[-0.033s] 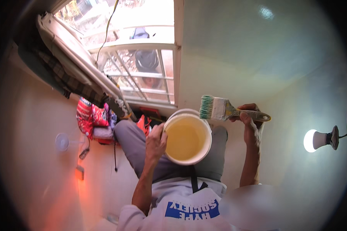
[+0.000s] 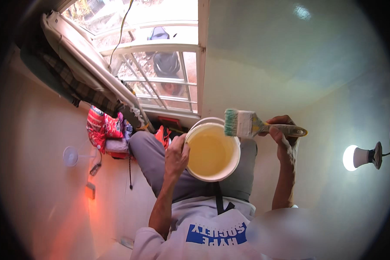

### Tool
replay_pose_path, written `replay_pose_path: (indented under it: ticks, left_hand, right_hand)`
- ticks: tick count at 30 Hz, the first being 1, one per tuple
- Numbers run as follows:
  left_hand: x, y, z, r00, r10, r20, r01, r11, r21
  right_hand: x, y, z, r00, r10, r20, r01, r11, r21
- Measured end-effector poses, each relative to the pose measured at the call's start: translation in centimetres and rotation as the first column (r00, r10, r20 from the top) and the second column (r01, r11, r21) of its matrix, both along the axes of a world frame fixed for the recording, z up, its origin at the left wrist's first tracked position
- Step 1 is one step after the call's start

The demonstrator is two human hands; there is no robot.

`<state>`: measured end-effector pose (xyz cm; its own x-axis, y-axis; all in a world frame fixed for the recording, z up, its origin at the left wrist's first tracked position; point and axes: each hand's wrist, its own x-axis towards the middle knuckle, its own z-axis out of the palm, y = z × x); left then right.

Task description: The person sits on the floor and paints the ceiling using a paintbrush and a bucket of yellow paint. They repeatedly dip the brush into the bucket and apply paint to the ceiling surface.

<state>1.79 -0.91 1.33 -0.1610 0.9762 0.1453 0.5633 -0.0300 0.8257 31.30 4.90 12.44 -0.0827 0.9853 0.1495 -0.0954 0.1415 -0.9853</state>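
My left hand (image 2: 178,154) grips the near left side of a white bucket (image 2: 234,158) of pale yellow liquid (image 2: 209,154), held between my grey-trousered thighs (image 2: 149,158). My right hand (image 2: 281,132) is closed on the handle of a wide paintbrush (image 2: 247,122), held level with its green bristles over the bucket's far right rim. I cannot tell whether the bristles touch the rim.
A barred window (image 2: 156,78) is ahead, with hanging cloths (image 2: 82,73) along its left and a cord (image 2: 121,30) across it. Red bundles (image 2: 102,128) lie at left. A pale wall (image 2: 264,52) fills the right, where a lit bulb (image 2: 351,157) hangs.
The view has shifted slightly, with the surroundings higher in the picture. The brush has dropped a little relative to the bucket and moved slightly right.
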Motion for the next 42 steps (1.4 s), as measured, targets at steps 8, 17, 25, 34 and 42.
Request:
replay_pose_path:
  ticks: [8, 17, 25, 34, 42]
  left_hand:
    - [2.3, 1.0, 1.7, 0.998, -0.013, 0.063, 0.007, 0.996, 0.086]
    - [2.4, 0.5, 1.9, 0.995, 0.038, -0.094, -0.022, 0.987, 0.16]
    - [2.4, 0.6, 1.8, 0.997, 0.011, -0.075, 0.001, 0.989, 0.147]
    - [2.2, -0.2, 1.2, 0.997, 0.008, -0.081, 0.002, 0.992, 0.124]
    - [2.0, -0.2, 0.9, 0.999, -0.019, -0.04, 0.022, 0.997, 0.075]
  right_hand:
    - [-4.2, 0.7, -0.3, 0.719, 0.265, 0.643, -0.338, 0.941, -0.011]
    - [-5.9, -0.1, -4.0, 0.588, 0.278, 0.759, -0.425, 0.905, -0.002]
    - [-8.1, 1.1, -9.0, 0.555, 0.228, 0.8, -0.52, 0.846, 0.119]
    - [-6.9, -0.6, -8.4, 0.481, 0.385, 0.788, -0.579, 0.814, -0.044]
    - [-7.8, -1.7, -8.1, 0.36, 0.294, 0.885, -0.622, 0.783, -0.007]
